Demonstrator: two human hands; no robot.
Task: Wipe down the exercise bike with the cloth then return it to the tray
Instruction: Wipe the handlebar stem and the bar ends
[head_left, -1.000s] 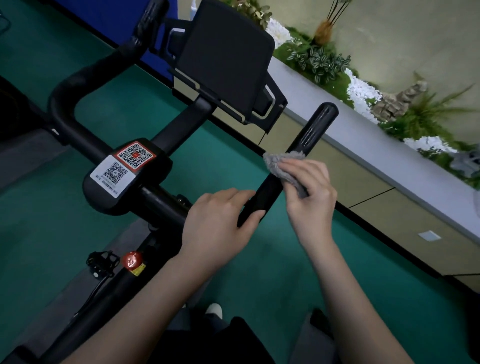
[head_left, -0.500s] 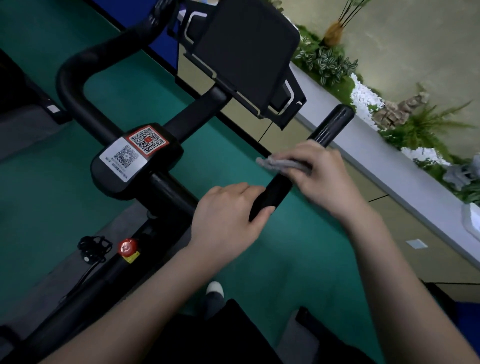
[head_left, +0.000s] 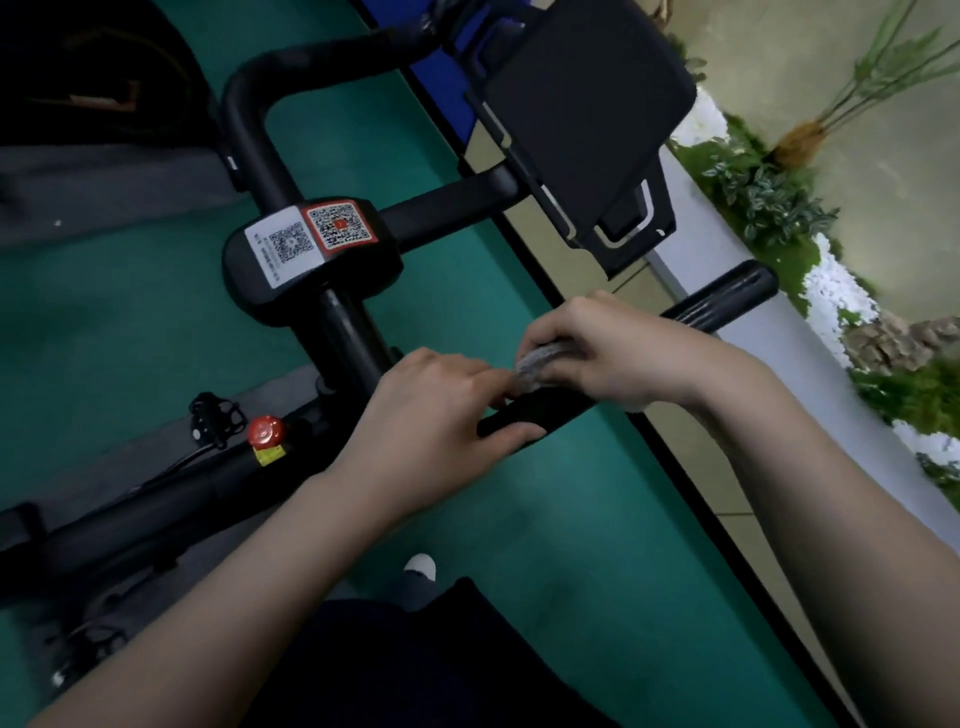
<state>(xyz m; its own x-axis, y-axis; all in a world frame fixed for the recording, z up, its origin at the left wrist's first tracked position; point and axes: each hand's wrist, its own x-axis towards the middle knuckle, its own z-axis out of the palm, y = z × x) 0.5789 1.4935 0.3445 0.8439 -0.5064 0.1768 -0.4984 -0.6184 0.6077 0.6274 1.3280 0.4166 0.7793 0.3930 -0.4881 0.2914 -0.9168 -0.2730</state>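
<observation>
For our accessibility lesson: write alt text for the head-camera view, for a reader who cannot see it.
A person's right hand holds a small grey cloth round the black handlebar grip of a black exercise bike, while the left hand grips the same bar closer in.

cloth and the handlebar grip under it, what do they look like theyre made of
Cloth: grey fabric, possibly microfibre. It looks soft, since it bunches and folds inside the right hand, but its texture is blurred. Handlebar grip: black, with a dull sheen along its rounded end, so probably rubber or dense foam over a tube. The picture does not show which.
</observation>
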